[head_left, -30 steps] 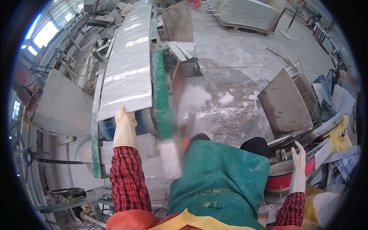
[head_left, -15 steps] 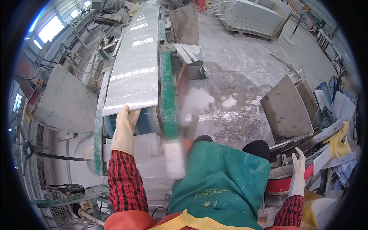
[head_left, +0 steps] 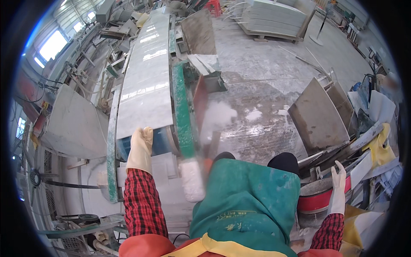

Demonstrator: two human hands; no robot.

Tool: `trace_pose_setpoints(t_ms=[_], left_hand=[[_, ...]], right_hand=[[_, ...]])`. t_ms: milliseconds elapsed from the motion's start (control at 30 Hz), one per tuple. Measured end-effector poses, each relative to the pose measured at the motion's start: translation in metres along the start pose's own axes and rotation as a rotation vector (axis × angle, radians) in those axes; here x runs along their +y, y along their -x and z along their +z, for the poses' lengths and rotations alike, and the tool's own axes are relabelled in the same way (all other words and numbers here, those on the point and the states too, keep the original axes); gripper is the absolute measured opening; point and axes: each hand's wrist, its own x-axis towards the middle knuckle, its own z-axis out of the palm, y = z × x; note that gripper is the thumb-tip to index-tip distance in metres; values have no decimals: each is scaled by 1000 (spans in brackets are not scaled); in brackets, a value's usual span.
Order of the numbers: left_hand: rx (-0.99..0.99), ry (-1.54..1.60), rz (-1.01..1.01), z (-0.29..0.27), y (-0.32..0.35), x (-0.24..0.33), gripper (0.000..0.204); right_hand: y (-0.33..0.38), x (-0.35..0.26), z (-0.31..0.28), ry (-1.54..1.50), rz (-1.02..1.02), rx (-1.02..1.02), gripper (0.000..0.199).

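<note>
We count two gloved hands: the left hand (head_left: 140, 147) and the right hand (head_left: 338, 188). We see one long pale stone slab (head_left: 145, 81) on the one conveyor line, with one green rail (head_left: 182, 111) on its right side. Two black shoe tips (head_left: 282, 162) show above the one green apron (head_left: 248, 201). Two brown slabs (head_left: 319, 115) lean at the right, one more brown slab (head_left: 199, 32) stands farther up, and one stack of pale slabs (head_left: 274, 17) lies on the floor beyond.
</note>
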Motion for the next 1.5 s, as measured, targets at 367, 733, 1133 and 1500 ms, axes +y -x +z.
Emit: trace_pose_setpoints(t_ms=[367,733,1133,1500], left_hand=[[-215,-483,607,-3,58,-36,47],[-673,-1510,1414,63,95,-119,52],[-571,-1457,1401,64,91,-133,45],[-568,-1480,1420,65,91,-134,43]], right_hand=[[-11,134,-56,744,42,608,53],[-2,47,-51,607,360,298,57],[-58,142,-68,671,389,358,60],[-99,172,-89,671,274,432,54]])
